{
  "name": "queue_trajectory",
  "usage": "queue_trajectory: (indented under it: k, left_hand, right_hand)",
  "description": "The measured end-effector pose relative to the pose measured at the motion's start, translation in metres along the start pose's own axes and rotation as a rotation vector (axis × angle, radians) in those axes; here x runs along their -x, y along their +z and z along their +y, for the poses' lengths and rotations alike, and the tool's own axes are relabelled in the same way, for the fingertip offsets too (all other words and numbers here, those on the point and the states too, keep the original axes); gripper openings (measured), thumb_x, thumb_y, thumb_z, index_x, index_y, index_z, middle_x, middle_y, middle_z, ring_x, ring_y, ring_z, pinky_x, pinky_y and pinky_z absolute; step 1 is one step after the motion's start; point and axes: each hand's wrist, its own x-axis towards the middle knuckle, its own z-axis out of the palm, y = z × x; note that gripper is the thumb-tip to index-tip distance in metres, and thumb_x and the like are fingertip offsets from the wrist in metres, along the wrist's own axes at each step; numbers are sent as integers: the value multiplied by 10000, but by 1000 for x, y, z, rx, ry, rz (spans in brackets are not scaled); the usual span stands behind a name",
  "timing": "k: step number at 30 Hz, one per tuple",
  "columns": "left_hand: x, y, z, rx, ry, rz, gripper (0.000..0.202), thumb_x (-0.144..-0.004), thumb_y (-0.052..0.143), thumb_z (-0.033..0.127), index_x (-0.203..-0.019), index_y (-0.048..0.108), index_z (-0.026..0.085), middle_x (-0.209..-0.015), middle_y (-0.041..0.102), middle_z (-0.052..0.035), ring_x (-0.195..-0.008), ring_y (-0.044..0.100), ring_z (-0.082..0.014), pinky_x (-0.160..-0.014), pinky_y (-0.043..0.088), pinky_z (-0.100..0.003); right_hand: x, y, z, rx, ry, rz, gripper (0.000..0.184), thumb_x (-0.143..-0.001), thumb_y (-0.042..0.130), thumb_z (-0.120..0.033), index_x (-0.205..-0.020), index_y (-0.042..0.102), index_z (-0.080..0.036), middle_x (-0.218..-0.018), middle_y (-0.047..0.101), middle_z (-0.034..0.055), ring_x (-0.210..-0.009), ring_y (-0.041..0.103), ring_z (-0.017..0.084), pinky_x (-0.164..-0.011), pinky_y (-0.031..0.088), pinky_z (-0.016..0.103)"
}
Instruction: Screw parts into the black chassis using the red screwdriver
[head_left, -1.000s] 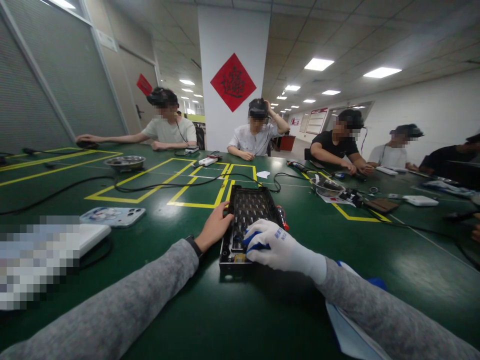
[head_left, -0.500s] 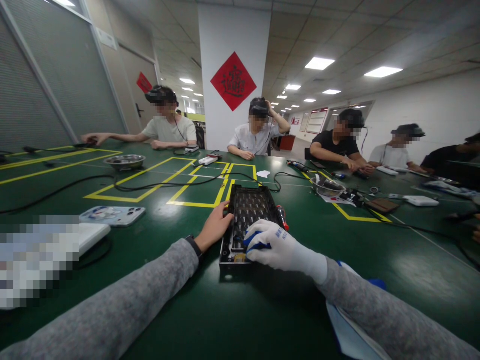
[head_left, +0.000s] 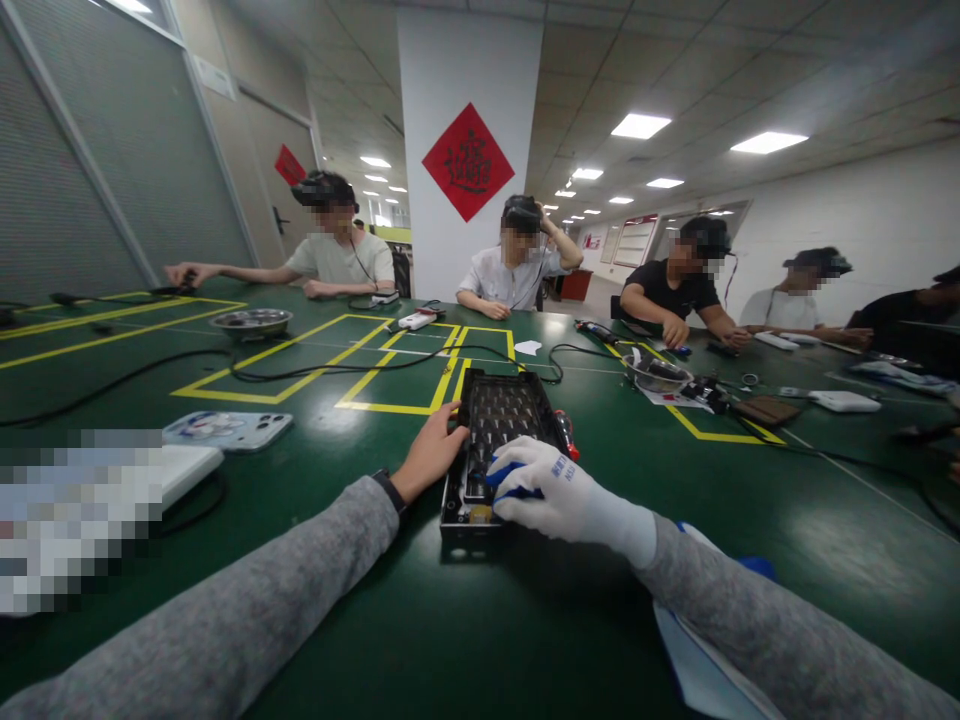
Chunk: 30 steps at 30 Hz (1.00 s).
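Observation:
A long black case [head_left: 481,512] lies lengthwise in front of me, holding rows of small metal bits [head_left: 504,408]. My left hand [head_left: 431,455], bare, grips the case's left side, thumb along the rim and the other fingers mostly hidden by the edge. My right hand [head_left: 541,488] wears a white glove with blue on the finger side. Its fingers are bent down into the near right part of the case; whatever they pinch is hidden under them. A small yellowish piece [head_left: 480,514] shows in the near end. Just beyond the right wall lies a red-and-clear item [head_left: 568,435].
A phone [head_left: 229,430] and a white box-like device [head_left: 187,478] lie to the left. Metal bowls [head_left: 251,322] [head_left: 657,372] stand farther off. A black cable [head_left: 337,370] crosses the green table. A white-and-blue glove or cloth [head_left: 701,660] lies under my right forearm. Co-workers sit opposite.
My hands and the case stay practically in place. At the right, the co-worker in black has moved one hand leftward, apart from the other.

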Motion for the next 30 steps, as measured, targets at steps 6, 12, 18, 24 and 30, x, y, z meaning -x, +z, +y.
queue_trajectory:
  k: [6,12,18,24,30]
  left_hand:
    - [0,0,0,-11,-4,-5,495,-753,470,221,-1240,459,131,-1268,501,-110,-1121,493,-214,-1002,354,-363]
    - [1,-1,2,-26,-8,-7,498,-756,461,217,-1245,455,117,-1272,495,-118,-1133,481,-216,-1004,349,-354]
    - [0,0,-3,-5,5,-12,489,-764,465,231,-1246,454,146,-1282,494,-100,-1150,477,-213,-1013,339,-359]
    - [-1,1,-4,-8,13,-8,495,-763,466,230,-1246,454,127,-1278,494,-112,-1148,477,-210,-1013,339,-349]
    - [0,1,-2,-41,-7,-10,509,-766,459,234,-1258,442,107,-1271,495,-125,-1162,462,-219,-1017,332,-355]
  right_hand:
    - [1,0,2,-40,17,10,146,-799,576,-300,-805,668,-187,-960,617,57,-959,527,168,-881,420,349]
    - [1,1,1,7,30,50,130,-791,582,-287,-773,664,-189,-943,618,51,-958,524,170,-876,420,349]
    - [1,0,-2,41,15,-6,149,-795,576,-305,-783,671,-190,-943,620,54,-952,528,174,-880,418,351]
    - [1,0,1,-38,27,20,131,-792,584,-287,-778,668,-188,-951,620,49,-948,533,159,-876,423,332]
    - [2,2,1,-32,53,36,137,-787,590,-302,-783,670,-192,-948,619,44,-942,536,160,-871,424,332]
